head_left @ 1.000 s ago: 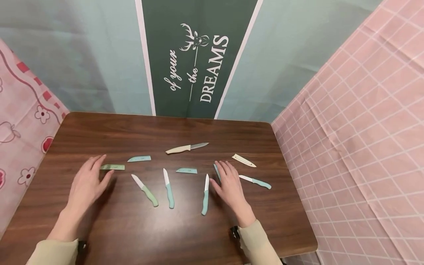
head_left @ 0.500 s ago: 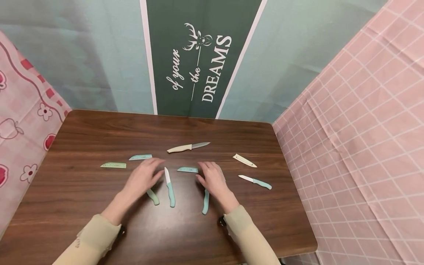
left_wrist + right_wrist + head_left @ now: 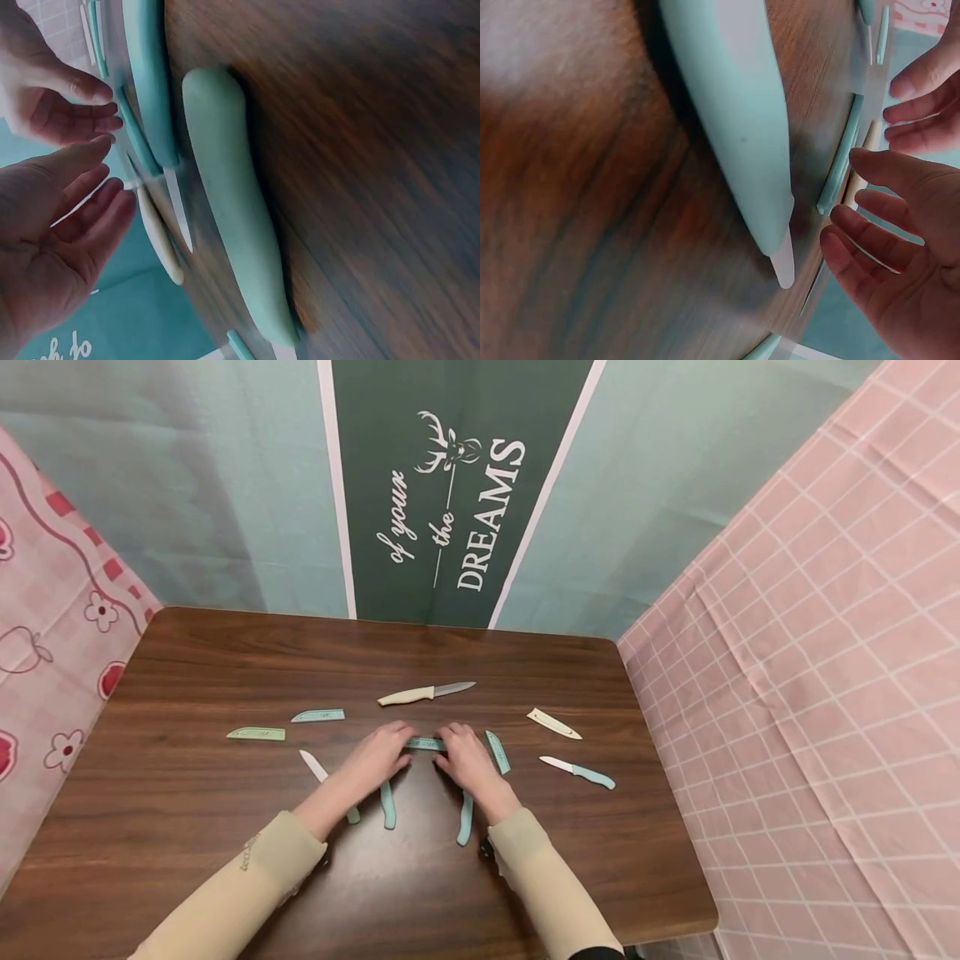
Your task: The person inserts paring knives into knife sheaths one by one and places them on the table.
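Both bare hands hover at the middle of the table, one at each end of a light-blue knife sheath (image 3: pixel 426 744). My left hand (image 3: pixel 382 753) is at its left end, my right hand (image 3: pixel 461 756) at its right. In the left wrist view the fingers are loosely bent, thumb apart, with nothing held; the sheath (image 3: pixel 139 131) lies flat on the table. The right wrist view shows the right hand (image 3: pixel 907 232) relaxed too. Below the hands lie two blue-handled knives, one left (image 3: pixel 388 806) and one right (image 3: pixel 465 818), blades hidden. A green-handled knife (image 3: pixel 313 766) is partly under the left forearm.
Farther back lies a cream-handled knife (image 3: pixel 408 696). To the left are a green sheath (image 3: pixel 257 734) and a blue sheath (image 3: pixel 318 716). On the right are another blue sheath (image 3: pixel 498 752), a cream sheath (image 3: pixel 554 723) and a blue-handled knife (image 3: pixel 592 777). Curtains border the wooden table (image 3: pixel 637 860).
The left hand has moved right from the green sheath to the middle sheath. The right hand has moved left from the right-hand blue sheath, uncovering it. The knives and sheaths stay in place.
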